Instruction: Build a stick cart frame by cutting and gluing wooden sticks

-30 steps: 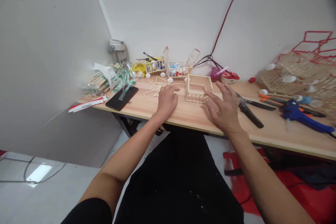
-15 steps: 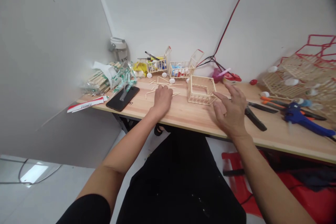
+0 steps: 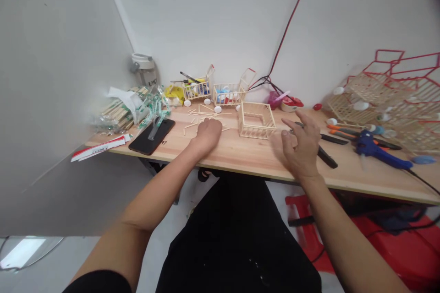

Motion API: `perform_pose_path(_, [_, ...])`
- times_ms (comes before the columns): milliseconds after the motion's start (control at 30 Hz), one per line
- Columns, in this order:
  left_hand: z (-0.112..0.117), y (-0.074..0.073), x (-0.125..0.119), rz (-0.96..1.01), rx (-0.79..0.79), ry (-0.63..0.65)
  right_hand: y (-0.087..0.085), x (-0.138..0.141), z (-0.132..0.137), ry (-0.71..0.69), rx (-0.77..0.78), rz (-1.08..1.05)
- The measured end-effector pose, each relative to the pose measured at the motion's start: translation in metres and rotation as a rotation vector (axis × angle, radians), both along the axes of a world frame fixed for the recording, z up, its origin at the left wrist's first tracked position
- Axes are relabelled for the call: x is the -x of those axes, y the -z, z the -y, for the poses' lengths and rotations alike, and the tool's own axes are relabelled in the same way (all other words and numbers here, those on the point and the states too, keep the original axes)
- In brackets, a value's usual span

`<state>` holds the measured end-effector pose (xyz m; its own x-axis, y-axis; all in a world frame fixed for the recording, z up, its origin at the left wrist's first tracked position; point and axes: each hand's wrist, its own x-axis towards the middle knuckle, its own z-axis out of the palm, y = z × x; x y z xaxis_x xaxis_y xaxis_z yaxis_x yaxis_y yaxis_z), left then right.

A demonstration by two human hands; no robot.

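My left hand (image 3: 209, 135) rests on the table among loose thin wooden sticks (image 3: 201, 113). Its fingers are curled down, and whatever they hold is hidden beneath them. To its right stands an open box frame (image 3: 257, 133) built from thin sticks. My right hand (image 3: 303, 146) hovers just right of that frame, apart from it, with thumb and fingers spread and nothing between them. Partly behind this hand lies a black-handled tool (image 3: 326, 157), its far end covered by my fingers.
Two stick-built carts (image 3: 228, 95) with white wheels stand by the wall. On the left are bundled sticks (image 3: 120, 112), a phone (image 3: 151, 137) and a bottle (image 3: 145, 71). A blue glue gun (image 3: 374, 149) and stacked red-handled carts (image 3: 388, 91) occupy the right.
The view has shifted a little, so the table's things sit further left. My right hand is slightly farther from the box frame, fingers still spread. My left hand stays at the sticks.
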<state>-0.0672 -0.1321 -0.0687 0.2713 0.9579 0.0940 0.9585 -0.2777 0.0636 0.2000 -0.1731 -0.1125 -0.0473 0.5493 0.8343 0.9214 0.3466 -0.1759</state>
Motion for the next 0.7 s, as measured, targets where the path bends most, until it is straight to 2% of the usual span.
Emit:
perform_pose_path(167, [-0.017, 0.004, 0.005, -0.029, 0.085, 0.042, -0.005, -0.007, -0.003, 0.026, 0.007, -0.055])
perform_pose_path(333, [-0.014, 0.007, 0.012, -0.026, 0.051, 0.066, -0.022, -0.025, 0.004, 0.038, 0.034, -0.071])
perform_pose_path(500, [-0.012, -0.007, 0.021, 0.019, 0.01, 0.063, -0.04, -0.068, 0.006, 0.157, 0.167, -0.124])
perform_pose_path(633, [-0.031, -0.023, 0.03, 0.169, -0.047, 0.1, -0.04, -0.112, 0.0, 0.269, 0.357, -0.12])
perform_pose_path(700, [-0.044, -0.03, 0.03, 0.48, -0.045, 0.154, -0.034, -0.126, -0.002, 0.305, 0.454, -0.102])
